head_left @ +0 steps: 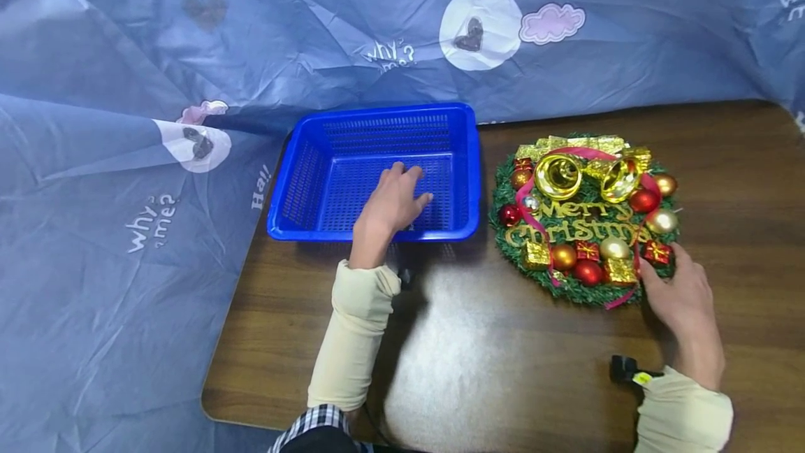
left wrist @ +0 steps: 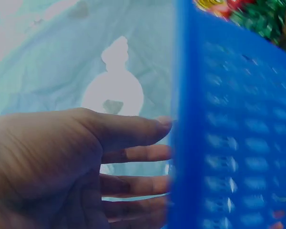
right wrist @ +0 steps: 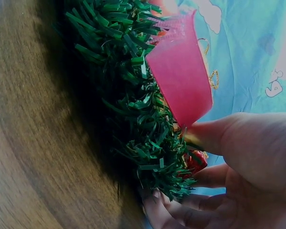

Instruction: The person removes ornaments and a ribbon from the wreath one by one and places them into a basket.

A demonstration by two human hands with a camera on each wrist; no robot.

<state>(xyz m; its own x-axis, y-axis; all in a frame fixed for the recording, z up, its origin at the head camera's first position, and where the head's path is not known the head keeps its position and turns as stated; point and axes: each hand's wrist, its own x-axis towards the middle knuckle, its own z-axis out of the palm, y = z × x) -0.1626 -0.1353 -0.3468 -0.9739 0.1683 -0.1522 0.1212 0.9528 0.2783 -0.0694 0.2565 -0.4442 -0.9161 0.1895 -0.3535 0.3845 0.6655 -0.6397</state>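
Observation:
A round Christmas wreath (head_left: 588,305) lies on the table, green tinsel set with gold bells, baubles, small gift boxes and gold "Merry Christmas" letters. At its lower right rim my right hand (head_left: 685,292) grips it, thumb on top; in the right wrist view, fingertips (right wrist: 157,210) reach under the green edge beside a pink ribbon (right wrist: 181,76). My left hand (head_left: 393,201) is over the blue plastic basket (head_left: 472,173), past its near rim, fingers loosely extended and holding nothing. The basket wall (left wrist: 248,143) hides part of those fingers in the left wrist view.
The brown wooden table (head_left: 490,362) has a rounded front left corner. A blue printed cloth (head_left: 352,33) hangs behind and along the left side. A small black device (head_left: 624,368) sits by the right wrist.

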